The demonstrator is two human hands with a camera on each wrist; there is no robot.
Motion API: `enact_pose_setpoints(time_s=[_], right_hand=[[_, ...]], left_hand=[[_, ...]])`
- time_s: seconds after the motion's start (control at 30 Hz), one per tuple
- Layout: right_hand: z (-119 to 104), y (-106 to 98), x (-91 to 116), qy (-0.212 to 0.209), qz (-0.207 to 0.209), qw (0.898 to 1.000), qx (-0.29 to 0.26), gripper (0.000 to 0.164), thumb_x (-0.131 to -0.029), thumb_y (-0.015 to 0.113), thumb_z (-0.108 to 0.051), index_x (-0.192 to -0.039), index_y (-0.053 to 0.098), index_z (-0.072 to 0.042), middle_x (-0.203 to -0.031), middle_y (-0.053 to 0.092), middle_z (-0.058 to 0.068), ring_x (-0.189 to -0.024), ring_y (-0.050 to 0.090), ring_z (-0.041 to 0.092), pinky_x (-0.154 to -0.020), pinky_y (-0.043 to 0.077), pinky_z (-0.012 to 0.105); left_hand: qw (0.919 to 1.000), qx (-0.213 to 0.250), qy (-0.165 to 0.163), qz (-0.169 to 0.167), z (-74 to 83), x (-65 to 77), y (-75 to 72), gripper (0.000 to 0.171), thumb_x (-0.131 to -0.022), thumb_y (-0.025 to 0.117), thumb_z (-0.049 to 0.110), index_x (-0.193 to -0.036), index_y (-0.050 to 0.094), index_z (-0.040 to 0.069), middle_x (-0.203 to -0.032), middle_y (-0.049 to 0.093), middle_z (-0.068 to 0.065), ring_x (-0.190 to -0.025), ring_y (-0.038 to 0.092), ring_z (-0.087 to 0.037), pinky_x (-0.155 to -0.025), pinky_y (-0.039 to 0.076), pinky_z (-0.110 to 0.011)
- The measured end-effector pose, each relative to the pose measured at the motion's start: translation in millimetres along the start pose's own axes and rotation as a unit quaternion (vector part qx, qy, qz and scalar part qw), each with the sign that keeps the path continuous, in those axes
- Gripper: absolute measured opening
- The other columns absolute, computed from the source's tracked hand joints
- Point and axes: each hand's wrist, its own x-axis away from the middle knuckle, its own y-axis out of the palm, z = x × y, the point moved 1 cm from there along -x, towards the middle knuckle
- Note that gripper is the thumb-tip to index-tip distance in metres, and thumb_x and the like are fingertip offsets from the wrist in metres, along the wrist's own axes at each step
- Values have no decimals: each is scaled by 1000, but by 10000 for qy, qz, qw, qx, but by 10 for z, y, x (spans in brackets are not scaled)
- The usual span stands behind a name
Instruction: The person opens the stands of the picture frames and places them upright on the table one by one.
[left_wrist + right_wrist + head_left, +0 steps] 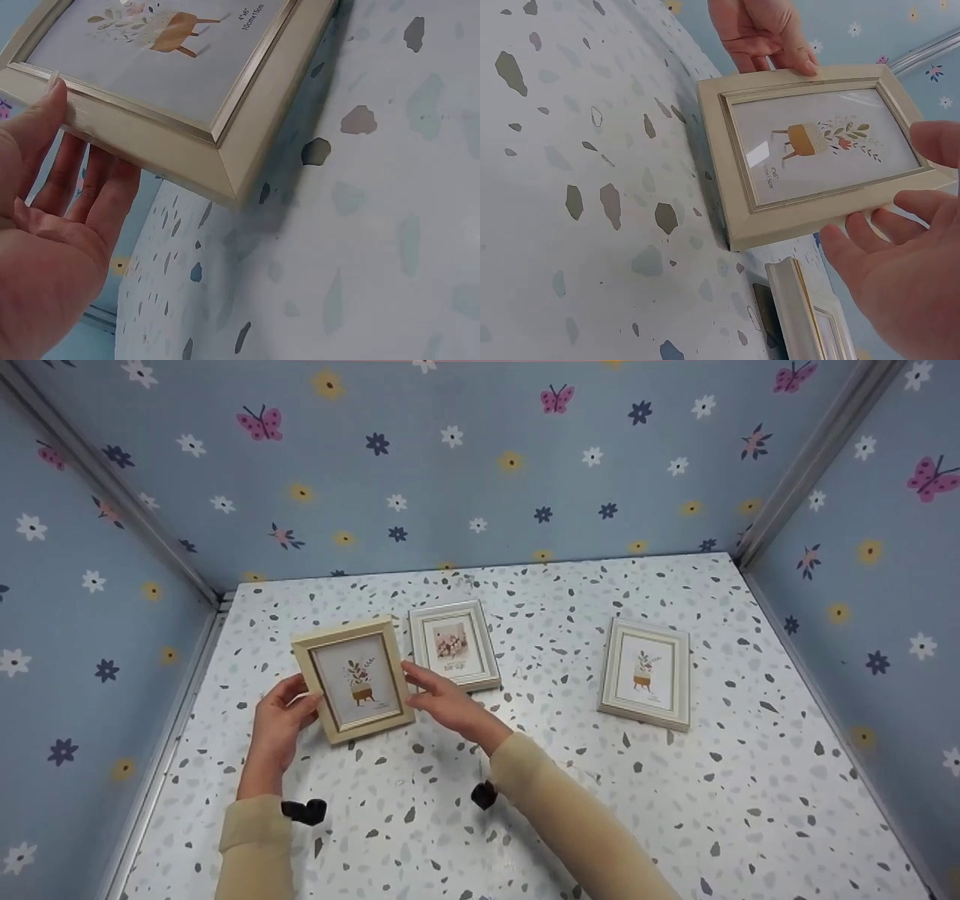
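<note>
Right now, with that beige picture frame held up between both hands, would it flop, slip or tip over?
The beige picture frame probably stays stiff: its thick moulded border looks rigid. Its glossy front reflects light, so likely breakable. Stood on its narrow edge, it might tip.

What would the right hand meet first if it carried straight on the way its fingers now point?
Probably the right edge of the wooden frame, which the right hand already touches; the silver frame lies just beyond.

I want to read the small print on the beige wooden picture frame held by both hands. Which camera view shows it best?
The right wrist view: the beige wooden picture frame fills it, whole picture visible. The left wrist view shows one corner only; the head view shows it whole but small.
</note>
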Motion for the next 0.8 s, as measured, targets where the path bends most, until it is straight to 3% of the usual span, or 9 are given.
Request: enact_pose_setpoints(time_s=[0.17,0.33,0.47,0.67,0.8], right_hand=[[35,18,40,171,62,9995,268,61,-99,59,-14,-155,37,-24,-156,38,-2,-141,38,22,-111,36,42],[76,45,57,254,82,9987,432,60,-99,59,-17,-154,38,-26,-155,40,-3,-140,39,23,-110,36,44],[109,41,68,301,117,9982,503,60,-98,60,-19,-154,39,-26,-154,41,-4,-138,42,20,-109,39,43],[180,14,87,140,146,9996,175,59,-98,60,-15,-154,39,-15,-153,44,0,-134,48,24,-107,41,39],[211,-25,129,101,154,9998,36,57,-100,59,-17,-153,40,-14,-150,48,3,-132,50,25,-106,42,39]], left_hand=[[9998,171,41,-47,-83,98,-27,44,-91,74,13,-131,56,10,-114,58,-2,-104,61,-11,-82,55,-26],[9997,217,-56,132,-142,153,-28,41,-91,73,11,-129,56,8,-113,58,-3,-102,62,-12,-81,55,-25],[9991,139,12,389,-147,163,2,39,-91,73,11,-127,57,7,-114,60,-2,-104,61,-12,-84,54,-23],[9955,69,327,885,-128,183,52,38,-89,75,7,-122,57,4,-115,60,-4,-107,58,-16,-86,51,-20],[9910,-148,535,1221,-124,242,69,42,-88,78,10,-124,56,6,-114,57,-3,-106,54,-15,-83,49,-18]])
